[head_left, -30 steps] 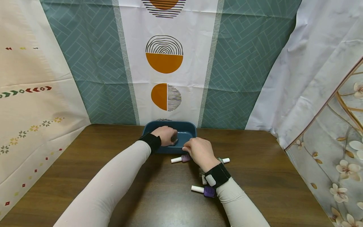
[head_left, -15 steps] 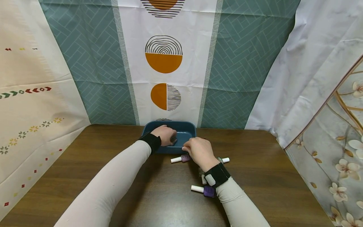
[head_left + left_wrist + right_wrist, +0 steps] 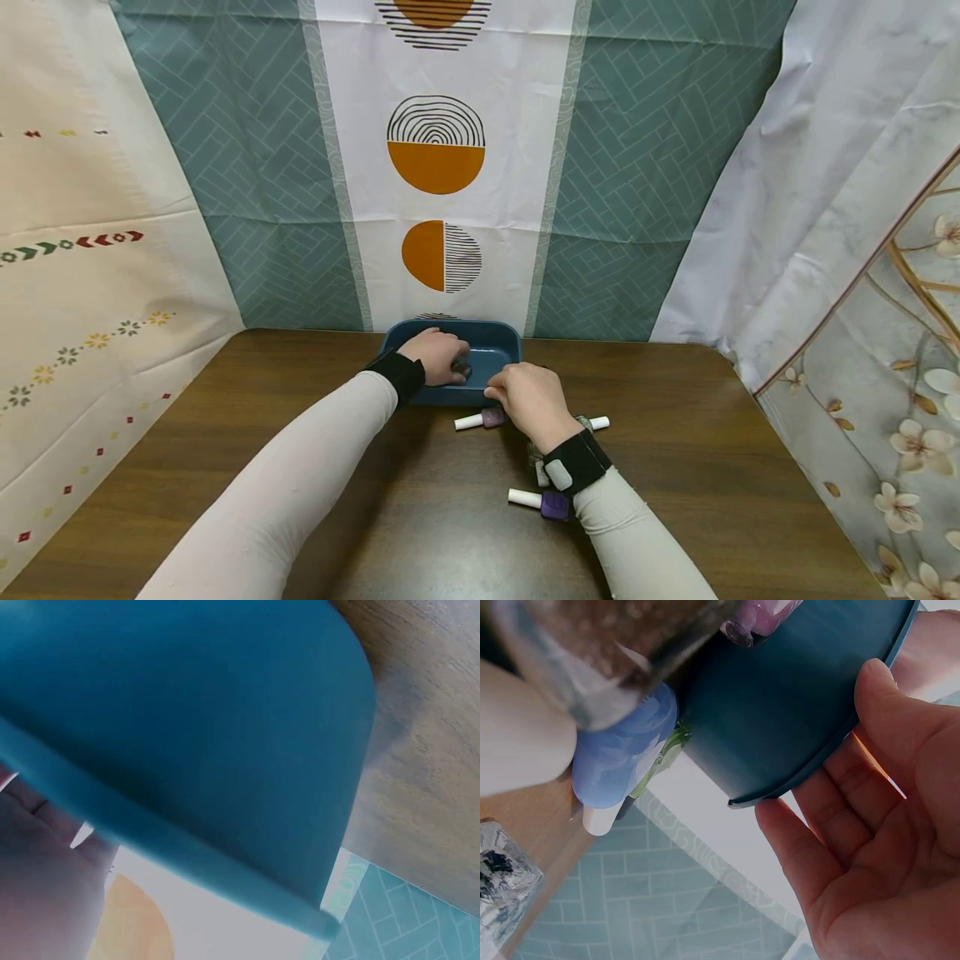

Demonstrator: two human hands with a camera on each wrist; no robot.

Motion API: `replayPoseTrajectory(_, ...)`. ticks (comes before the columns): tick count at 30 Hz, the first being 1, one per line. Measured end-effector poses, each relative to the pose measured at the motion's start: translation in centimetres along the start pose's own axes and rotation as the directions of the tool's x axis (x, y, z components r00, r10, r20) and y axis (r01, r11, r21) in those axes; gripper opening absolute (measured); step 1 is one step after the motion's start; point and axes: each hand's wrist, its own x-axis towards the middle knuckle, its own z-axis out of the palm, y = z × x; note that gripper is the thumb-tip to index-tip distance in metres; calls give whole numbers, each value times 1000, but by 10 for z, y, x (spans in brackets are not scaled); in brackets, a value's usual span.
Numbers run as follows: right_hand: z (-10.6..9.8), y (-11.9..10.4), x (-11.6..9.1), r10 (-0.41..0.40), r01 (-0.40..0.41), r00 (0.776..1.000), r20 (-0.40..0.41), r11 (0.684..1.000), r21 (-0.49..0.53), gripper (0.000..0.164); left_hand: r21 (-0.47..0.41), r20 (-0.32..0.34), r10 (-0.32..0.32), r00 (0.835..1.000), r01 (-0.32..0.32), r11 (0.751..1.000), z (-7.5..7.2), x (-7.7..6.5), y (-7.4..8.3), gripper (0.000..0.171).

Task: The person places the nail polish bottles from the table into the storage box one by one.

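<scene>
My left hand reaches down into a blue plastic tub near the table's back edge. Between its thumb and fingers shows a small dark thing, mostly covered by the hand. In the left wrist view the tub's wall hides most of that hand. My right hand pinches the tub's near right rim, and the right wrist view shows its thumb on the outer wall. Just in front of the tub lies a mauve nail polish bottle with a white cap.
A dark purple nail polish bottle lies nearer, beside the right sleeve. Other bottles are partly hidden behind the right wrist, one showing a white cap. The right wrist view has a blue bottle and a clear one. A patterned curtain hangs behind the table.
The left fingers have shifted slightly inside the tub, and more of the small dark thing shows. My right hand keeps its hold on the rim, and the bottles lie still.
</scene>
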Motion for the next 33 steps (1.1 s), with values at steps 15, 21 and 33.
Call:
replayPoseTrajectory(15,2,1,1,-12,12,1000,-16,1000,-9,8,-46,-161,-56,985,49,998,-10,-22,9,51)
replayPoseTrajectory(21,2,1,0,-11,11,1000,-15,1000,-9,8,-28,-233,-69,970,64,998,-10,-32,12,50)
replayPoseTrajectory(33,2,0,0,-17,17,1000,-21,1000,-5,8,15,-401,-9,916,17,1000,-15,-57,28,45)
